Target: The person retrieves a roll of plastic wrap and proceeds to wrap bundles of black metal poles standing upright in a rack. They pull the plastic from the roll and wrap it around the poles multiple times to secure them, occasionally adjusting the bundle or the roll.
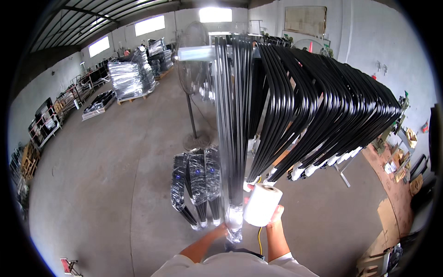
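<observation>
Workshop with a bare grey concrete floor [92,198], grey walls, bright windows up top. Nearest, bottom centre: left hand [222,230] is against the lower end of a bundle of black tubes [233,120]; partly hidden, so can't tell if it grips or just steadies. Right hand [277,214] holds a white film roll [263,205], tilted, just beside that same end. Bundle runs upright through the centre of the frame, clear film [234,220] around its foot. Yellow cord [260,242] drops below the roll. My read: step in hand is wrapping the bundle's lower end. Next move calls for passing the roll around it with the film taut, left hand keeping the tubes together; slack film or splayed ends are the risk. Just left of the bundle, three wrapped bundles [197,177] stand on the floor. Right of centre, long row of bent black tubes [323,101], many with white-covered lower ends. Further back: pedestal fan [194,74] upper centre, then film-wrapped stack [125,81] on a pallet, upper left.
</observation>
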The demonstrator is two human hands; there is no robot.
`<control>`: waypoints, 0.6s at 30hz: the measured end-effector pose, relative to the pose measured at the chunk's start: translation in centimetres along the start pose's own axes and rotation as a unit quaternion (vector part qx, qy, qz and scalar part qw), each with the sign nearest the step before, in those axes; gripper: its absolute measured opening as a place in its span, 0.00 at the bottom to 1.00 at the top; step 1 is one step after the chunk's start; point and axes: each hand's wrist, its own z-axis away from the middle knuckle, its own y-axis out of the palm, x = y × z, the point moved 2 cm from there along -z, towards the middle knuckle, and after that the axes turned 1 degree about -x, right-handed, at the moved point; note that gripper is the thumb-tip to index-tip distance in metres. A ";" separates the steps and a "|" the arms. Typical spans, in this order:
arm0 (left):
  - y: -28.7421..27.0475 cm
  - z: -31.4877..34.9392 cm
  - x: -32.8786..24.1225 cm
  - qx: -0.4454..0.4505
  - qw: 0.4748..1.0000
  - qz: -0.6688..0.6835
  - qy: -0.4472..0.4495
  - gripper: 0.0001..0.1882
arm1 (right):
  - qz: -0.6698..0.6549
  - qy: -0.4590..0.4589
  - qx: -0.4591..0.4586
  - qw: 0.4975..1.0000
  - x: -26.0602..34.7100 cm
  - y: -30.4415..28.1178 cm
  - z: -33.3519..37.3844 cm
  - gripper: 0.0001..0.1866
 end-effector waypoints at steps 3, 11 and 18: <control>-0.6 -1.5 -1.5 0.013 1.000 0.010 0.006 0.29 | 0.001 -0.027 -0.006 1.000 1.4 -0.3 -0.5 0.53; -4.1 -5.4 0.6 -0.106 0.994 -0.015 -0.035 0.25 | 0.056 -0.087 -0.073 0.992 3.9 -1.9 3.4 0.50; -4.4 -5.0 -9.8 -0.192 0.955 -0.110 0.195 0.12 | 0.061 -0.162 -0.095 0.980 4.6 -2.9 8.0 0.48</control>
